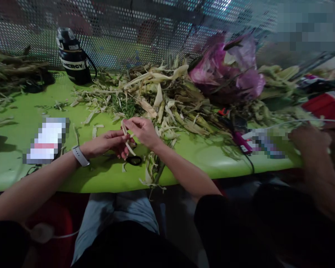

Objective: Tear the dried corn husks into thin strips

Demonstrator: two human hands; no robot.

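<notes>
A pale, narrow strip of dried plant husk (130, 148) runs between my two hands above the green tabletop. My right hand (144, 131) pinches near its upper end with thumb and forefinger. My left hand (113, 143), with a white band at the wrist, is closed around the strip lower down, thumb against the fingers. Just under my fingers lies a black ring-shaped item (134, 160), partly hidden. Loose husk scraps (148, 173) trail off the table's front edge beside my right forearm. Beyond my hands spreads a heap of dry husks and stalks (156, 93).
A black bottle (75, 61) stands at the back left, and a phone (47, 141) lies left of my hands. Behind the heap sits a pink plastic bag (226, 70). At right, another person's hands (309, 139) work near a cable and a magenta device (242, 143).
</notes>
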